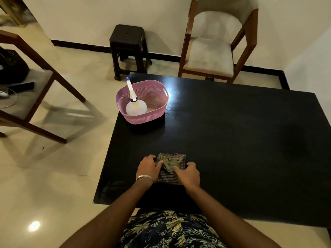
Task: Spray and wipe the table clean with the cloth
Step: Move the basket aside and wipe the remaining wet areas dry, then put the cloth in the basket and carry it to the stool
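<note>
Cloth (171,167), a checked and folded square, lies flat on the black table (241,149) near the edge closest to the person, with both hands on it. The left hand (148,167) (a metal bangle (144,177) circles its wrist) presses the cloth's left side with fingers curled over a bunched olive fold; the right hand (189,173) grips the cloth's right side, thumb reaching toward the same fold. Neither hand is spread wide; each is partly closed on fabric.

Beyond the cloth, toward the table's far left corner, stands one pink perforated basket (143,115) holding one translucent spray bottle (135,106), its white nozzle with a blue tip leaning up over the basket's rim. Basket and cloth sit well apart, with nothing between them. The rest of the dark tabletop is bare, with a patch of light reflecting just right of the basket.

Past the table's far edge, one dark plastic stool (128,49) and one wooden chair with a pale cushion (215,45) stand against a cream wall with a black skirting board. Left of the table, a wooden-framed piece of furniture (34,68) carries dark objects too dim to identify. The floor (53,176) is glossy cream tile, mirroring a ceiling light. A patterned dark shirt (170,230) fills the bottom of the view.
</note>
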A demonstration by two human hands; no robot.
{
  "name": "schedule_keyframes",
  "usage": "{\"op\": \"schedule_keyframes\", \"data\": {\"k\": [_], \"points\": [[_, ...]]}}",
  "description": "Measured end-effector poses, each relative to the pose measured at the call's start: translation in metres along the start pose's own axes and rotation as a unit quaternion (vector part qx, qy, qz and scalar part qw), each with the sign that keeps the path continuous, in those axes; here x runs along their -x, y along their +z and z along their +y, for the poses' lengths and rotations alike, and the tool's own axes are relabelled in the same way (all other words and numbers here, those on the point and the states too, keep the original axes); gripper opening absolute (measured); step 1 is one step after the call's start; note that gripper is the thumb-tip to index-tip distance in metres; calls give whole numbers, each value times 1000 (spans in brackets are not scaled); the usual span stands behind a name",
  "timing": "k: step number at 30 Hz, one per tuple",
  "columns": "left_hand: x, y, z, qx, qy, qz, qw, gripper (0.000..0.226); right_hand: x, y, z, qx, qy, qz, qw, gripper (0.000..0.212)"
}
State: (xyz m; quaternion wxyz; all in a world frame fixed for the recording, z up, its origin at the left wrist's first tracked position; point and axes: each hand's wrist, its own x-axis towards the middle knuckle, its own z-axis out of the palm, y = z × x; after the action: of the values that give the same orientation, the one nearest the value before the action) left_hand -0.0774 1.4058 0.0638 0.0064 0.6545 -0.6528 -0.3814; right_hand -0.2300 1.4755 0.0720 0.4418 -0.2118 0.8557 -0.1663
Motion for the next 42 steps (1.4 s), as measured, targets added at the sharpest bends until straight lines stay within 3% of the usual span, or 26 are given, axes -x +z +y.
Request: {"op": "schedule_keyframes", "data": {"k": [4, 9, 14, 18, 21, 22, 24, 27, 34, 38, 42], "points": [[-8, -1, 5, 87, -82, -44, 992, 22, -7, 6, -8, 31, 23, -19, 999, 57], [-7, -6, 5, 136, -88, -81, 983, 17, 4, 9, -6, 54, -20, -17, 998, 39], [-11, -1, -3, 247, -114, -85, 959, 6, 31, -4, -16, -107, -89, -69, 988, 26], [-4, -10, 5, 399, -156, -127, 895, 11, 39, -24, -33, -185, -95, -123, 970, 26], [0, -15, 9, 528, -192, -231, 794, 24, 34, -36, -41, -208, -74, -161, 962, 27], [0, -13, 9, 543, -197, -245, 779, 26, 32, -39, -43, -181, -76, -161, 967, 28], [-5, -11, 14, 506, -189, -222, 812, 19, 26, -45, -48, -112, -93, -155, 977, 31], [-15, -23, 30, 450, -148, -122, 872, 4, 18, -56, -70, -74, -144, -124, 979, 31], [-56, -117, 105, 523, -21, -13, 852, 19, -15, -86, -183, -60, -266, -9, 962, 5], [-82, -167, 138, 526, -12, 22, 850, 23, -29, -99, -255, -14, -300, 14, 954, 15], [-91, -193, 165, 468, -39, 51, 881, 29, -49, -93, -302, 27, -305, -11, 952, 20]]}}
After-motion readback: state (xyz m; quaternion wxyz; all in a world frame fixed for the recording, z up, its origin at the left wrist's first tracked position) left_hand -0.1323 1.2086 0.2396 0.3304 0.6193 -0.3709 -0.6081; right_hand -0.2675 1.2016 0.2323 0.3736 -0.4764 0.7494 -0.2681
